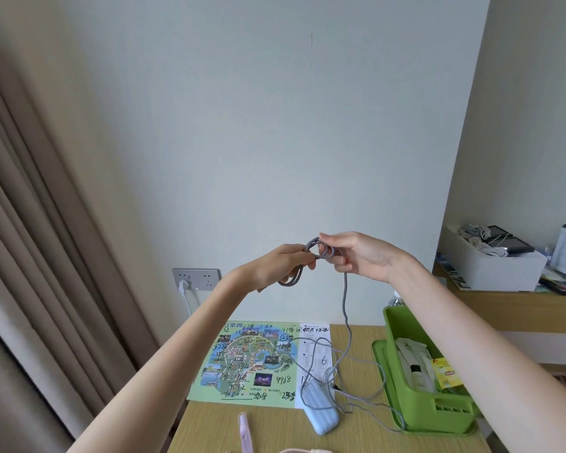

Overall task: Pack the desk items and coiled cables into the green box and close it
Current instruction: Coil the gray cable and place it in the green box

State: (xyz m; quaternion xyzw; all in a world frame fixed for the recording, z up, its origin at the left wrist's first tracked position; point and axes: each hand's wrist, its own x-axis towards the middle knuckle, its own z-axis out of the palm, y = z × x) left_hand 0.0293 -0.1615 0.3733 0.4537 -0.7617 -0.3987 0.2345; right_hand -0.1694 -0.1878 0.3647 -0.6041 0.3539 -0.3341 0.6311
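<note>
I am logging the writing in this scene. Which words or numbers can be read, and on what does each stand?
"4968": handwritten on the illustrated map, lower right.
"3208": handwritten near the map's bottom edge.
"6": handwritten on the map's white right strip.
The map's print and other handwriting: too blurred to read.
The yellow packet in the green box: red logo, unreadable.

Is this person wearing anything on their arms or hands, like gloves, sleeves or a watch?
No. The left hand and right hand are ungloved, with no rings visible. Both forearms are uncovered to the picture's edge: no sleeve, watch or bracelet shows.
</note>
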